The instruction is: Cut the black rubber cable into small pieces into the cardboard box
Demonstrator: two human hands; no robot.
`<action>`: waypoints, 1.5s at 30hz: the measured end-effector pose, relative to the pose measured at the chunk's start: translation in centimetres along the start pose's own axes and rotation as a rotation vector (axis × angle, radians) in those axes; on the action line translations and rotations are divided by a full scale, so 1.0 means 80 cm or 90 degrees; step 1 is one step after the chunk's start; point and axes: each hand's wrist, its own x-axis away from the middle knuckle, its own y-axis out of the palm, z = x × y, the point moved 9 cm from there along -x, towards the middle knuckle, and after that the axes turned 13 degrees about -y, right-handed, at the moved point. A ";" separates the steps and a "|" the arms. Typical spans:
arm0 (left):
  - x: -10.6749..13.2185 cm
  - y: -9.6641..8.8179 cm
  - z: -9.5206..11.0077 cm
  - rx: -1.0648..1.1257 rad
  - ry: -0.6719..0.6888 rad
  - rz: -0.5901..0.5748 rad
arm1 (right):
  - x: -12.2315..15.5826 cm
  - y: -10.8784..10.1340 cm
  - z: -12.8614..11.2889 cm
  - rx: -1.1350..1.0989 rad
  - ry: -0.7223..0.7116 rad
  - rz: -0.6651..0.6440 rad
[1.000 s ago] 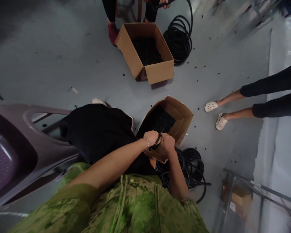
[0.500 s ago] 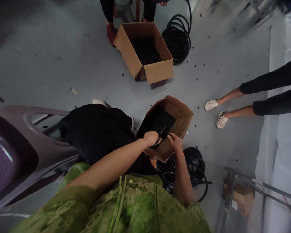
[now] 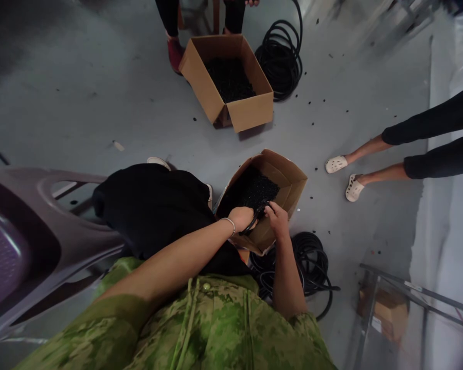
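Observation:
My left hand [image 3: 241, 218], with a bracelet on the wrist, is closed round the black handles of a pair of scissors [image 3: 253, 218]. My right hand [image 3: 278, 218] is closed on the end of a black hose that meets the scissors. Both hands hover over the near rim of an open cardboard box [image 3: 289, 180] holding small black pieces. A coil of black hose [image 3: 308, 262] lies on the floor under my right forearm.
A second cardboard box [image 3: 250, 110] of black pieces stands farther off, with another hose coil [image 3: 280, 54] and a person's legs behind it. Another person's legs in white clogs [image 3: 336, 164] are at the right. A plastic chair [image 3: 31, 236] is left, a metal frame [image 3: 409, 298] lower right.
My right hand moved a little away from the left hand and came back up against the scissors. The view drifted slightly.

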 end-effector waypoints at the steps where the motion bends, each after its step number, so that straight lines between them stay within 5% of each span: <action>1: 0.000 -0.001 0.000 -0.001 0.001 0.002 | 0.001 0.001 0.000 -0.001 0.004 -0.005; 17: 0.001 -0.002 0.006 -0.036 0.026 0.008 | 0.005 0.003 -0.007 -0.044 0.008 -0.063; 45: 0.007 -0.010 0.013 -0.019 0.038 0.016 | 0.010 -0.006 -0.001 -0.141 0.033 0.020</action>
